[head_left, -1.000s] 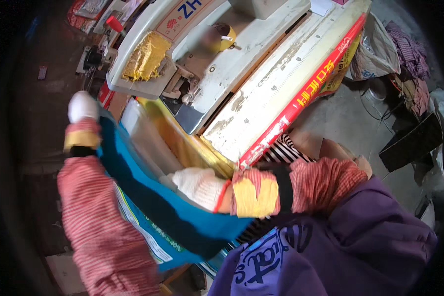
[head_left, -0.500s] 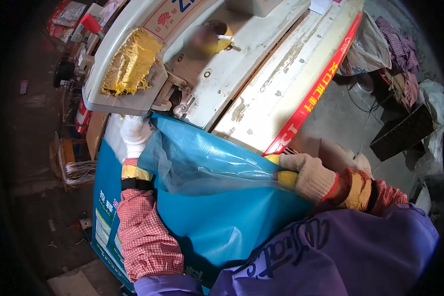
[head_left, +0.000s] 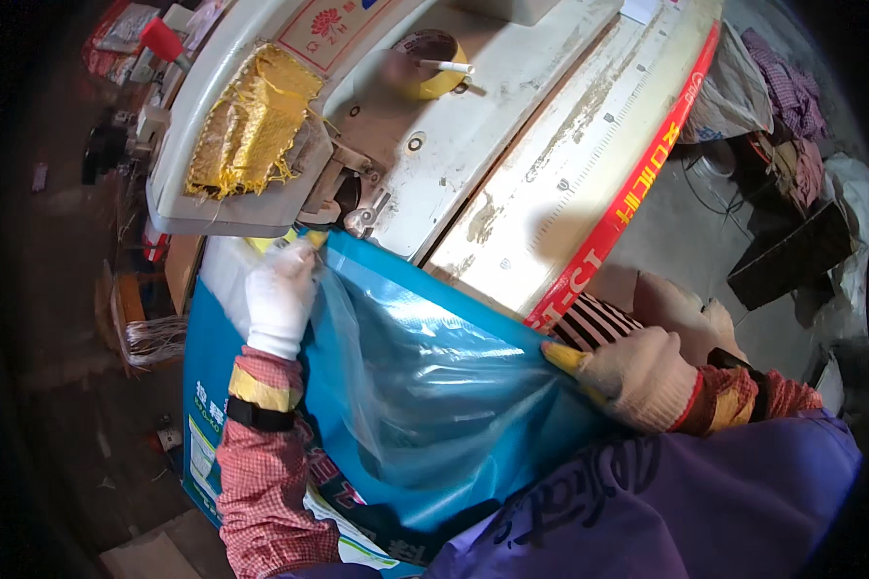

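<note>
A blue woven plastic bag [head_left: 357,425] with a clear plastic liner [head_left: 406,372] stretches along the near edge of a white sewing machine [head_left: 473,135]. My left hand [head_left: 285,294], in a white glove with yellow fingertips, is closed on the bag's upper edge. It sits just below the machine head, beside the metal presser foot [head_left: 365,214]. At the far right end of that edge, my right hand [head_left: 642,376], in a pale glove with yellow fingertips, pinches the bag. Between the hands the edge is pulled fairly straight; the liner hangs in shiny folds.
On the machine bed lies a tape roll [head_left: 433,77] with a white stick [head_left: 446,67] on it. A frayed yellow woven patch [head_left: 246,125] covers part of the machine head. A dark box [head_left: 792,256] and cloths [head_left: 787,82] lie on the right.
My left hand has come out from under the machine head, slightly nearer and rightward, and grips the bag's edge. The right hand has shifted right and nearer, pulling the edge straighter.
</note>
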A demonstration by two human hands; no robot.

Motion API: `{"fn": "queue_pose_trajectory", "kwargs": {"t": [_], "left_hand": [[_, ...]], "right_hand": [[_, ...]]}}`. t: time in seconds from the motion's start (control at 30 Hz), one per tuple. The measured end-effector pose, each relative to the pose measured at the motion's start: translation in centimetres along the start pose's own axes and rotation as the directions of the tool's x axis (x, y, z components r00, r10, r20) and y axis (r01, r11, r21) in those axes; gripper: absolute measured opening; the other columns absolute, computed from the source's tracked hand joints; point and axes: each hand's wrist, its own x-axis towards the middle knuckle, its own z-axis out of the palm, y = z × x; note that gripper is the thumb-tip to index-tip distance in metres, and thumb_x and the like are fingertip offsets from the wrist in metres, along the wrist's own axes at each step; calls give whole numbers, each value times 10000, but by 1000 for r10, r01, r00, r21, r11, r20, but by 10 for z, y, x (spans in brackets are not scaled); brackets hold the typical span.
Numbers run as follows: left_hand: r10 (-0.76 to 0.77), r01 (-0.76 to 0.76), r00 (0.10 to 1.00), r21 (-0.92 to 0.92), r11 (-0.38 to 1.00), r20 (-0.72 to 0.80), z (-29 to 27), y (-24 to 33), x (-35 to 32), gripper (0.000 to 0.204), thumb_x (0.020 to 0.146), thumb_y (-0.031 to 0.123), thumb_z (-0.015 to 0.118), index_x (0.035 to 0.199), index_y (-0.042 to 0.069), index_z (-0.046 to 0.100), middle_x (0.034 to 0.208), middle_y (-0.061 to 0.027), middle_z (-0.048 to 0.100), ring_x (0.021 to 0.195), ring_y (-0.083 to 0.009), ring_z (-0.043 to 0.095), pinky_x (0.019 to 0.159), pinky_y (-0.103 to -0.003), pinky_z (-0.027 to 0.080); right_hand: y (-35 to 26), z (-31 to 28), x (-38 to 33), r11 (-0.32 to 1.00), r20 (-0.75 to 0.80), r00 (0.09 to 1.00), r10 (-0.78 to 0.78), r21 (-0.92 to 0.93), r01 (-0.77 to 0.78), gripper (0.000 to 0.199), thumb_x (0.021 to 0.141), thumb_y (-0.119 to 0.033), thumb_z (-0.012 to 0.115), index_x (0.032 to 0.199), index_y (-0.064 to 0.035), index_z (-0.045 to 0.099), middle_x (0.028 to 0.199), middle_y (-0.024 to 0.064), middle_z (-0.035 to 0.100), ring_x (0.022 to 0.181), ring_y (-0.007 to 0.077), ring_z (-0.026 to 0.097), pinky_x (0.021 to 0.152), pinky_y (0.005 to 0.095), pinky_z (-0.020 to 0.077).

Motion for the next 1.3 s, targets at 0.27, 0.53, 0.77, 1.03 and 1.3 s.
{"fn": "queue_pose_trajectory", "kwargs": {"t": [0.27, 0.53, 0.77, 1.03, 1.3], "left_hand": [[85, -112, 877, -29, 993, -473, -4, -113, 92, 303, 741, 212, 649, 990, 42, 619, 914, -197, 636, 881, -362, 606, 787, -384, 473], [-71, 49, 996, 366, 929, 47, -97, -73, 70, 272, 737, 182, 618, 973, 47, 613, 880, -203, 631, 860, -377, 596, 718, -414, 491], [361, -410, 906, 250, 877, 221, -140, 187, 44, 217, 703, 158, 623, 557, 65, 493, 528, -109, 481, 587, -308, 550, 712, -421, 458], [400, -171, 398, -362, 916, 825, -123, 229, 57, 344, 801, 124, 600, 1136, 53, 560, 729, -123, 626, 660, -311, 606, 615, -381, 481], [-366, -144, 18, 365, 920, 930, -219, 247, 49, 539, 791, 524, 583, 657, 5, 639, 553, -100, 565, 513, -251, 554, 497, -378, 436]], "right_hand": [[-114, -21, 49, 891, -215, 872, -440, -222, 396, 424, 884, -444, 433, 842, -94, 668, 725, 77, 643, 725, 241, 639, 657, 356, 488], [-170, -55, 118, 408, -22, 486, -874, -576, 708, 246, 672, -116, 573, 885, -61, 682, 838, 134, 664, 779, 312, 643, 629, 424, 511], [-124, -71, 114, 227, -275, 84, -958, -541, 810, 170, 642, -170, 592, 772, -61, 610, 702, 131, 608, 631, 297, 603, 536, 402, 462], [-97, -71, 119, 220, -589, -101, -801, -449, 866, 125, 563, -136, 639, 684, -105, 626, 565, 100, 586, 495, 259, 592, 407, 403, 440], [-142, -38, 165, -158, -699, -400, -592, -386, 909, 151, 558, -160, 628, 658, -47, 610, 493, 106, 530, 407, 232, 515, 359, 408, 394]]}}
